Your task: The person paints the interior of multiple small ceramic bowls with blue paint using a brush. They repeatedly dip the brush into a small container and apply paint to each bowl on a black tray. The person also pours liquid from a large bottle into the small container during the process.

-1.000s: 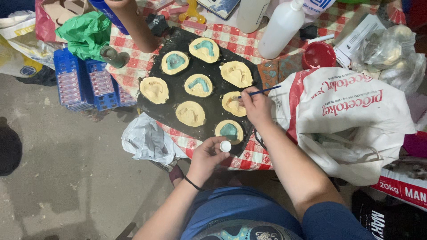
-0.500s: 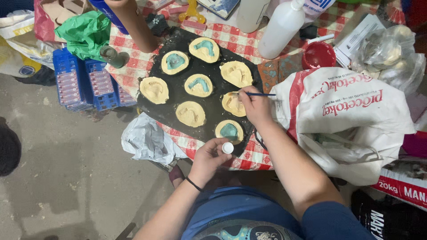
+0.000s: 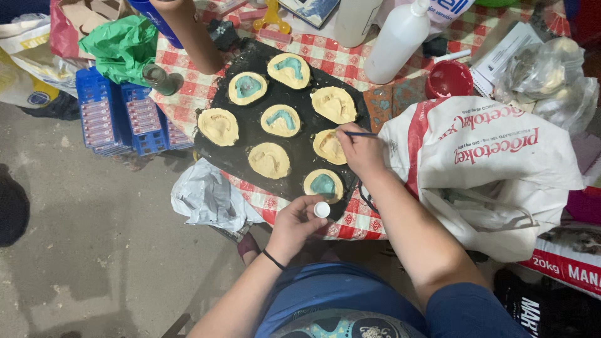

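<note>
A black tray (image 3: pixel 250 69) lies on a red-checked cloth and carries several pale yellow moulds, some filled with teal. My right hand (image 3: pixel 362 150) grips a thin blue brush (image 3: pixel 362 134), its tip over a yellow mould (image 3: pixel 327 146) at the tray's right side. My left hand (image 3: pixel 293 220) holds a small white round pot (image 3: pixel 322 209) at the tray's near edge, just below a teal-filled mould (image 3: pixel 323 184). Another person's forearm (image 3: pixel 188 31) rests at the tray's far left corner.
A large white sack (image 3: pixel 494 156) sits right of the tray. White plastic bottles (image 3: pixel 395 39) and a red lid (image 3: pixel 448 79) stand behind. Blue crates (image 3: pixel 119 116), a green bag (image 3: pixel 119 44) and a crumpled white bag (image 3: pixel 206 197) lie left, on the concrete floor.
My right hand has shifted slightly left, bringing the brush tip down onto the yellow mould. My left hand with the white pot has stayed put.
</note>
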